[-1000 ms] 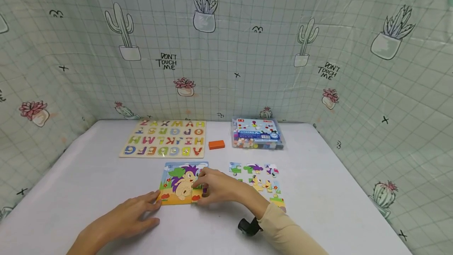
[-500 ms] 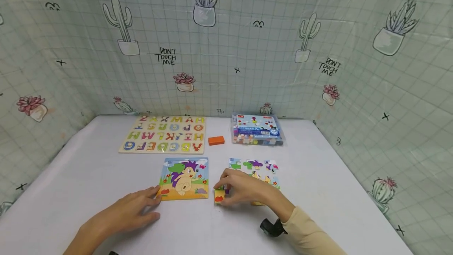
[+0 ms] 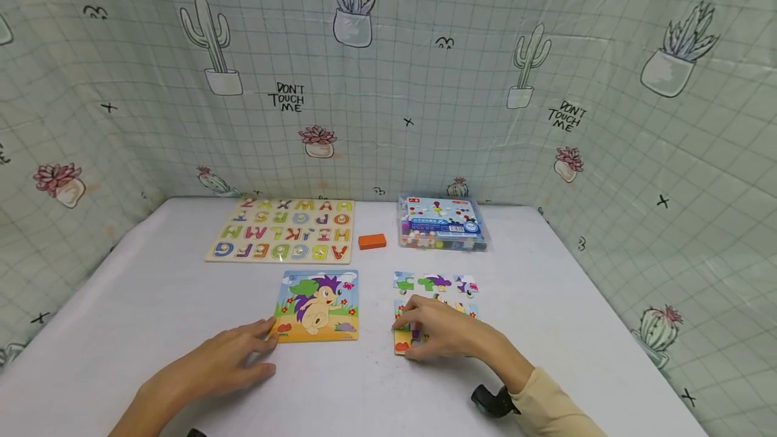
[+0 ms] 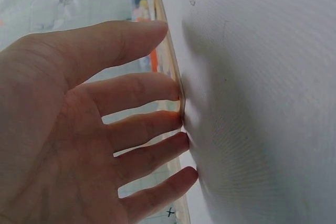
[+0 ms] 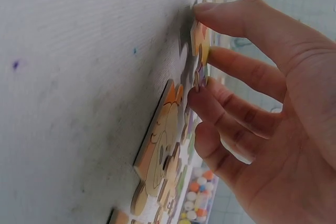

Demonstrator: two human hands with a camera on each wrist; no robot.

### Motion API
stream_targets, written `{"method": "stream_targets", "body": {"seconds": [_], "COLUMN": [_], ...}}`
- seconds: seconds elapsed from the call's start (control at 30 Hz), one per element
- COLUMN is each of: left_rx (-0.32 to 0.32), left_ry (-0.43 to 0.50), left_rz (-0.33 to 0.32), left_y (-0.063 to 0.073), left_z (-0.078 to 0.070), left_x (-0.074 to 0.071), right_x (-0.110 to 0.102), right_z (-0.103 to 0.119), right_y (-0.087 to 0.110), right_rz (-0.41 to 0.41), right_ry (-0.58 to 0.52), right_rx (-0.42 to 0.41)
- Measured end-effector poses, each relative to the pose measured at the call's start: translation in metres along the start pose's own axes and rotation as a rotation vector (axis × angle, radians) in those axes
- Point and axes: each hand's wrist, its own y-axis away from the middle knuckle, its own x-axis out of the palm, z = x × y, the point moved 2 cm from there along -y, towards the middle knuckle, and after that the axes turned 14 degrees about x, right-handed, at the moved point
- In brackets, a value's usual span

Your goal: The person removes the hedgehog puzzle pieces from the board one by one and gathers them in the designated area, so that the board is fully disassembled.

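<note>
A square puzzle board (image 3: 315, 309) printed with a purple hedgehog lies in the middle of the table. My left hand (image 3: 221, 363) touches its left edge with relaxed, nearly straight fingers; in the left wrist view the fingertips (image 4: 178, 118) meet the tabletop and board edge. My right hand (image 3: 446, 329) pinches a yellow puzzle piece (image 3: 401, 344) with a red patch, at the lower left of several loose pieces (image 3: 434, 282). The right wrist view has this piece (image 5: 198, 38) tilted between thumb and fingers, with a shadow beside it. Some loose pieces are hidden behind the right hand.
An alphabet board (image 3: 282, 231) lies at the back left. Next to it sits an orange block (image 3: 372, 241). A clear plastic box (image 3: 443, 224) of small colourful parts stands at the back right. Patterned cloth (image 3: 388, 86) walls in the table's back and sides.
My right hand has carried the yellow piece from the hedgehog board's lower right to the loose pieces on the right. My left hand has stayed at the board's edge.
</note>
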Motion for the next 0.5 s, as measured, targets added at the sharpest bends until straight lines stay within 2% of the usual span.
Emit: {"method": "stream_targets", "body": {"seconds": [0.23, 0.5], "left_rx": [-0.019, -0.010], "left_ry": [0.014, 0.046], "left_rz": [0.001, 0.000], "left_y": [-0.0011, 0.0012], "left_z": [0.0012, 0.0015], "left_x": [0.0007, 0.0008], "right_x": [0.0014, 0.0017], "right_z": [-0.0047, -0.0075], "right_y": [0.0014, 0.0035], "right_rz": [-0.001, -0.006], "right_ry": [-0.013, -0.056], "right_rx": [0.004, 0.003]}}
